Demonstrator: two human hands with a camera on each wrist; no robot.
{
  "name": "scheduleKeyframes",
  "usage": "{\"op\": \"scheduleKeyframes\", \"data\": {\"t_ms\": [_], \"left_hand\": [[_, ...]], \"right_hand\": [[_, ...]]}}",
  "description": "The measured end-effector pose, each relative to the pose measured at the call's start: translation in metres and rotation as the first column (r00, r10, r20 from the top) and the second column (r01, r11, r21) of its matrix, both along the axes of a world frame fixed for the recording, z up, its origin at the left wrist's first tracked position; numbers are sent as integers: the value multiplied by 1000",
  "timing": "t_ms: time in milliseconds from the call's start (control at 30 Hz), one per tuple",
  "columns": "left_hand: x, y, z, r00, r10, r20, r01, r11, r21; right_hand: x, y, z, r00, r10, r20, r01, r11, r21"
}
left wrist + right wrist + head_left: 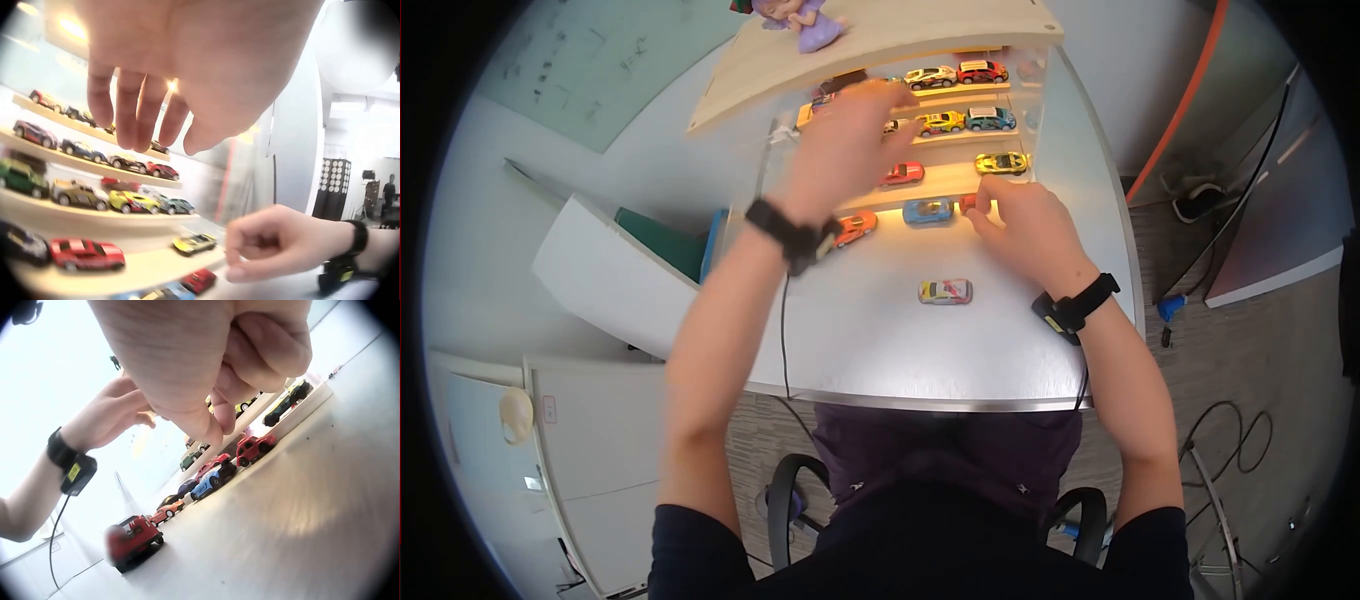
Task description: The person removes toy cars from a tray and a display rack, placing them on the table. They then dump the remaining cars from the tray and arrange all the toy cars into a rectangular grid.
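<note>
My left hand (850, 145) is raised in front of the shelves of toy cars, its fingers extended and nothing visible in it. The left wrist view shows these fingers (128, 109) hanging before the upper rows. By the lowest shelf, my right hand (1035, 230) has curled fingers and holds nothing. Its thumb and forefinger are close together above and beside a small red car (253, 450), without gripping it. A blue car (928, 211) stands to the left of that red one, and an orange car (857, 229) farther left. Nearer my body lies a multicoloured car (945, 291).
A wooden top board (880, 40) carries a purple-dressed figurine (815, 30). A yellow car (1001, 162) and a red car (903, 173) stand on a lower shelf. A thin cable (784, 340) crosses the white table's (870, 350) left side. Chair armrests flank my legs.
</note>
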State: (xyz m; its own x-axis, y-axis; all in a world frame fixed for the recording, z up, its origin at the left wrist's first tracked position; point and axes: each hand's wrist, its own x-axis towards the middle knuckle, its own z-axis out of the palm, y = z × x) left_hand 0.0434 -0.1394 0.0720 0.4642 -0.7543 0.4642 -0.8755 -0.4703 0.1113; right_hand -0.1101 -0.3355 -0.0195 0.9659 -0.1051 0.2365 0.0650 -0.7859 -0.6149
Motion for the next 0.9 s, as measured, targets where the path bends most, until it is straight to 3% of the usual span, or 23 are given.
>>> {"op": "scheduleKeyframes", "data": {"t_ms": [100,200,333,433,533,667,733,767,800,900], "left_hand": [[56,-22,-2,994,5,113,-9,999,34],[79,-48,-12,973,16,231,-36,996,82],[81,-86,-21,986,-98,134,93,995,41],[77,-107,-20,992,-104,-75,110,990,85],[71,-116,-15,992,-15,-122,39,979,202],[70,-119,-21,999,-46,-25,48,990,135],[73,-110,-23,998,-55,-25,57,995,82],[41,-91,2,999,-24,22,20,989,144],[28,-71,4,985,-172,30,172,985,17],[-24,-2,7,994,-92,-63,100,987,123]], "right_hand": [[-2,-1,3,999,-12,-29,12,1000,-7],[-2,-2,1,1000,-15,-13,15,1000,-17],[-3,0,0,1000,-13,29,13,1000,-6],[-1,-1,-5,998,-7,55,7,1000,-3],[-1,-2,-4,999,-7,54,8,1000,-13],[-4,-1,3,999,-36,37,35,999,25],[-3,0,2,997,-42,59,41,999,29],[-4,1,0,997,-9,75,7,1000,26],[-4,-2,-1,995,19,93,-22,999,29],[-8,-9,10,982,172,73,-172,985,-2]]}}
